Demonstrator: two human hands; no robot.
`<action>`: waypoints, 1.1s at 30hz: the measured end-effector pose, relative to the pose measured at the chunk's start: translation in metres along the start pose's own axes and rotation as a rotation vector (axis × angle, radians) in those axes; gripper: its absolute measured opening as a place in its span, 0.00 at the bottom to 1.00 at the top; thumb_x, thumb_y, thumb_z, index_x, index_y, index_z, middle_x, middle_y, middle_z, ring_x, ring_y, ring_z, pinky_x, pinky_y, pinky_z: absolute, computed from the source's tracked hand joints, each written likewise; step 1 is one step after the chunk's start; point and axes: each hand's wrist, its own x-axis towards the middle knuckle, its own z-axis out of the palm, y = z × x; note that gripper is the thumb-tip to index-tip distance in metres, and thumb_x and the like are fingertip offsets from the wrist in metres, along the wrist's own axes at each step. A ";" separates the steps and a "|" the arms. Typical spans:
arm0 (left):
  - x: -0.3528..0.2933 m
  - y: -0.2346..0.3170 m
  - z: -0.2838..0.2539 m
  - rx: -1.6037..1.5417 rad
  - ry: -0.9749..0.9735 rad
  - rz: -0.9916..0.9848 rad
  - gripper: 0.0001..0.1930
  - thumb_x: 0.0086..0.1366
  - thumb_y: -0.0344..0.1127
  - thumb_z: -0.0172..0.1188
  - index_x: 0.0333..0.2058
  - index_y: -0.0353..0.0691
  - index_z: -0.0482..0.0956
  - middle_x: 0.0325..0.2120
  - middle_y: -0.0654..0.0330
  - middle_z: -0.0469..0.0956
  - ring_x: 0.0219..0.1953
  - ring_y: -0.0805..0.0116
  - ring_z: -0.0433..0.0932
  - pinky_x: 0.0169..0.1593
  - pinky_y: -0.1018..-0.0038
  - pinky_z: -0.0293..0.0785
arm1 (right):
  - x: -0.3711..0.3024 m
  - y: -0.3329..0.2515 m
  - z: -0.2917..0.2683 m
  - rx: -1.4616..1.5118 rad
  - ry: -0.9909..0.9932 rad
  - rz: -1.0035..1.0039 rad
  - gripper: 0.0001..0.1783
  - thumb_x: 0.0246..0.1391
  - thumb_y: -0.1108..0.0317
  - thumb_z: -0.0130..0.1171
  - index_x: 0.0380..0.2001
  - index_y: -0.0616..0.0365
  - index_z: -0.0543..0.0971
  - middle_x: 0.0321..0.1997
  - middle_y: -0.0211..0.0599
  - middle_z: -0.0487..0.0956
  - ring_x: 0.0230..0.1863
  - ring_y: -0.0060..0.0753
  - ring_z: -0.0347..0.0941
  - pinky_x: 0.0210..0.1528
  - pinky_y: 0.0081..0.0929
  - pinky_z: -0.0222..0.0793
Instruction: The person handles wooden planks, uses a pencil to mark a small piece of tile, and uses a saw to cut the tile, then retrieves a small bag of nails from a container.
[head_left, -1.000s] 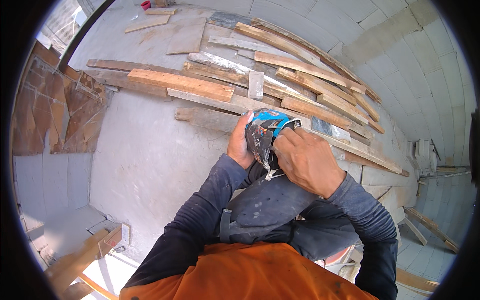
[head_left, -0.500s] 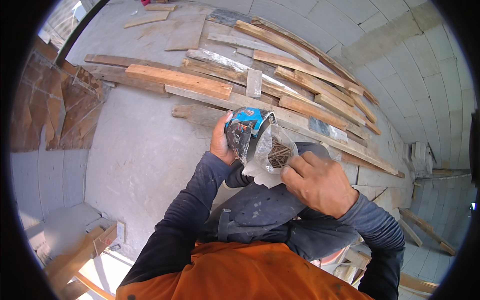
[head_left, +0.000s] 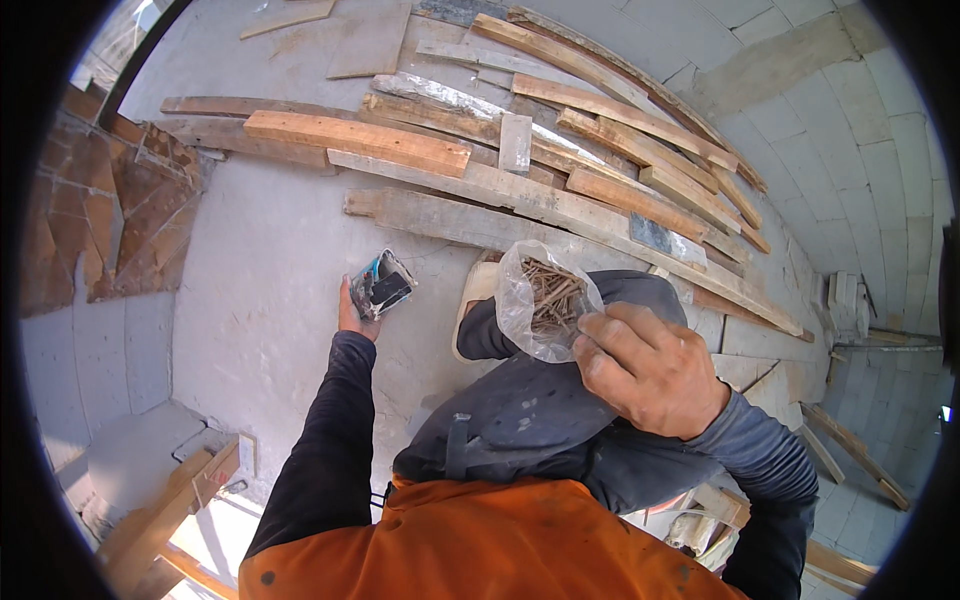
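My right hand (head_left: pixel 650 365) pinches the rim of a clear plastic bag (head_left: pixel 515 310), which hangs open above my bent knee. Inside it lies a heap of brownish nails (head_left: pixel 552 292). Out to the left, low over the concrete floor, my left hand (head_left: pixel 358 312) is closed round the side of a small blue and black box (head_left: pixel 385 284). Its open end faces up and shows a dark inside. Some of the left fingers are hidden behind the box. Between the two hands is my foot in a light shoe (head_left: pixel 472 300).
Wooden planks and beams (head_left: pixel 360 147) lie in rows across the floor ahead, along a block wall (head_left: pixel 800 130) on the right. Broken brown tiles (head_left: pixel 110 200) are at the left. Timber pieces (head_left: pixel 165 510) stand at the lower left, with more boards (head_left: pixel 855 455) at the right.
The box has moved left and down, away from the bag, in my left hand. The bag stays in my right hand, now standing more open with its nails in fuller view.
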 end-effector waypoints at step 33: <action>-0.214 -0.030 0.339 -0.094 -0.823 -0.209 0.48 0.70 0.78 0.37 0.67 0.38 0.67 0.54 0.43 0.79 0.60 0.43 0.78 0.64 0.50 0.74 | -0.008 0.005 -0.034 0.176 0.130 0.215 0.15 0.52 0.59 0.70 0.41 0.52 0.83 0.43 0.33 0.81 0.40 0.36 0.81 0.30 0.31 0.77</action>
